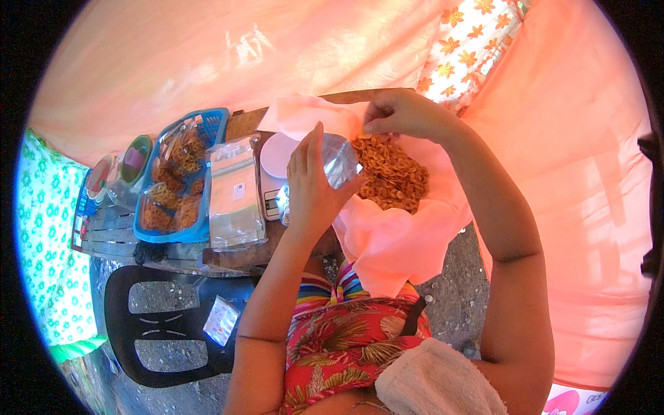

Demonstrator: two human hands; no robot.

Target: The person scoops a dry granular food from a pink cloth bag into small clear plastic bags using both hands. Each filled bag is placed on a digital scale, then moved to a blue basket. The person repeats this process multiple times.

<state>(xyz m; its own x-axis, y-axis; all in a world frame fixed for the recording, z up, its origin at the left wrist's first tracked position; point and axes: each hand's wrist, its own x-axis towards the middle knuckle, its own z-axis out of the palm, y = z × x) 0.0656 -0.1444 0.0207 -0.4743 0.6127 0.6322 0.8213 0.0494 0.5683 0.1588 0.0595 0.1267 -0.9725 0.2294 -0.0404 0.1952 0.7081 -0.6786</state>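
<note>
Brown chips (393,178) sit heaped on a pink cloth (391,245), just right of centre in the frame. Left hand (312,183) is curled round a clear plastic bag (337,155) mid-frame, thumb and fingers well spread. Right hand (401,116) is bunched at the heap's upper edge; can't tell if it's pinching a chip. Main worry imo: a slack grip could let that floppy bag fold shut, so chips would miss it. Also, the cloth droops toward the person's lap, and a snag there could drag chips off the table (243,124).
</note>
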